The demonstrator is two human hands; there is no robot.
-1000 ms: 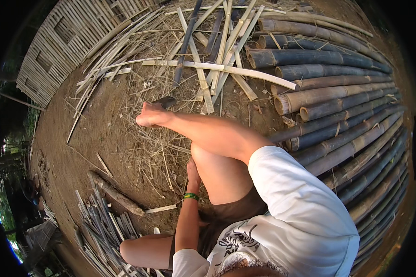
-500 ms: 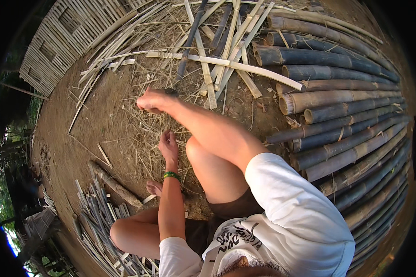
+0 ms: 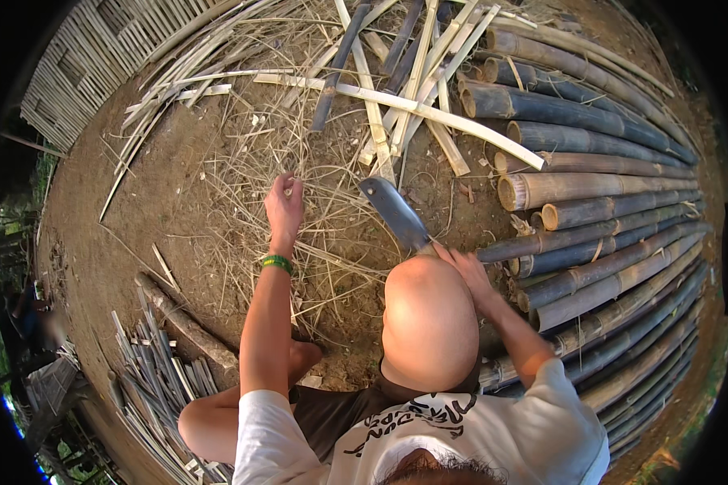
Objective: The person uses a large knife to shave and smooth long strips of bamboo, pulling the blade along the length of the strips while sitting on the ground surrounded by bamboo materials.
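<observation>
My right hand [image 3: 471,272] is beside my raised right knee, its fingers wrapped around the handle of a cleaver [image 3: 395,212]. The broad dark blade points forward and left, with a small hole near its far end; the handle is mostly hidden by my hand and knee. Farther left, my left hand [image 3: 284,212] is over the litter of bamboo shavings [image 3: 323,210], its fingers curled together. Whether it pinches a thin strand cannot be made out against the shavings. A green and yellow band circles that wrist.
Bamboo poles [image 3: 615,190] lie in rows along the right. Pale split strips [image 3: 453,121] cross one another ahead; more strips [image 3: 162,105] pile at the far left. A short log [image 3: 188,323] and a bundle of thin slats [image 3: 158,380] lie near left.
My right hand has swung from the far left back to beside my knee, bringing the cleaver into clear view. My left hand has moved forward over the shavings. The view has shifted slightly.
</observation>
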